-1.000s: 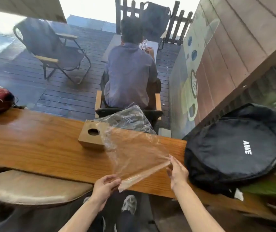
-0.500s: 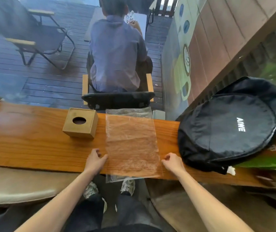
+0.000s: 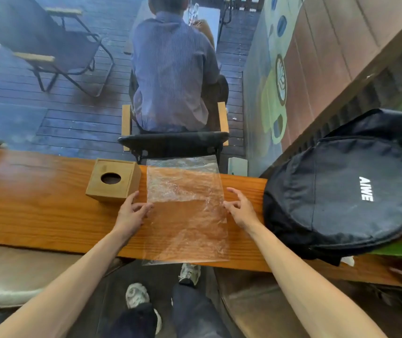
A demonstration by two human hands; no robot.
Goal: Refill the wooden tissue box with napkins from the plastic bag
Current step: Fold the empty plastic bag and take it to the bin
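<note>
A clear plastic bag (image 3: 186, 211) lies flat across the wooden counter (image 3: 36, 215), overhanging both its far and near edges. It looks flat, with no napkins visible inside. The wooden tissue box (image 3: 113, 180), with a round hole in its top, stands just left of the bag. My left hand (image 3: 131, 213) rests at the bag's left edge, fingers spread and touching the plastic, close to the box's near corner. My right hand (image 3: 240, 208) rests at the bag's right edge, fingers spread. Neither hand grips anything.
A black round bag (image 3: 348, 191) marked AIWE fills the counter's right end, close to my right hand. Beyond the glass a person (image 3: 173, 69) sits in a chair on a wooden deck, with a folding chair (image 3: 48, 45) to the left. A cushioned seat (image 3: 7, 272) is below left.
The bag went from being held up in the air to lying flat on the counter. Both hands then slid forward along its side edges, from the near edge toward its middle.
</note>
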